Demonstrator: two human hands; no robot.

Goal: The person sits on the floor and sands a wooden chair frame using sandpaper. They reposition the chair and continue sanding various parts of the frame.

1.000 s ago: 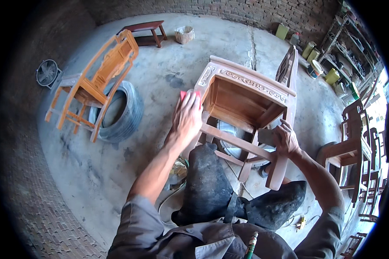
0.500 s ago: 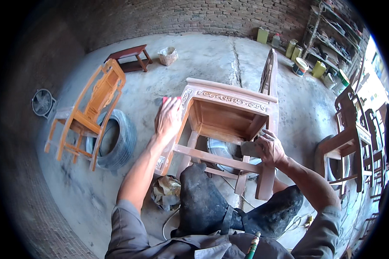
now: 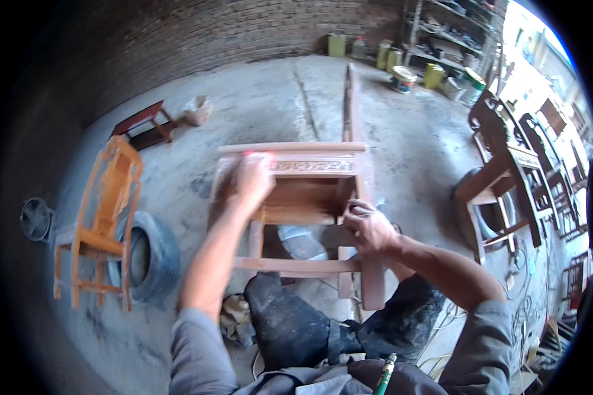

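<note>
A pale, unfinished wooden chair (image 3: pixel 296 265) lies tipped in front of me, its carved front rail (image 3: pixel 313 166) facing up toward me. My left hand (image 3: pixel 250 183), smeared by motion, presses a small red pad (image 3: pixel 259 157) against the left part of that rail. On the right side of the frame my right hand (image 3: pixel 370 227) rests by a chair leg (image 3: pixel 373 283), fingers curled. A thin grey-brown flat piece (image 3: pixel 341 236) shows beneath those fingers; its kind cannot be made out.
An orange-brown chair (image 3: pixel 105 224) and a tyre (image 3: pixel 153 257) stand at the left, near a fan (image 3: pixel 37 218). Behind is a low dark-red table (image 3: pixel 145 125). Dark chairs (image 3: pixel 507 164) line the right side; buckets (image 3: pixel 404 79) stand by the shelves (image 3: pixel 451 36). Cables (image 3: pixel 524 316) trail at right.
My view has swung to the right. The left hand has moved rightward with the red pad, from the chair's corner onto the carved rail. My right hand stays by the same leg.
</note>
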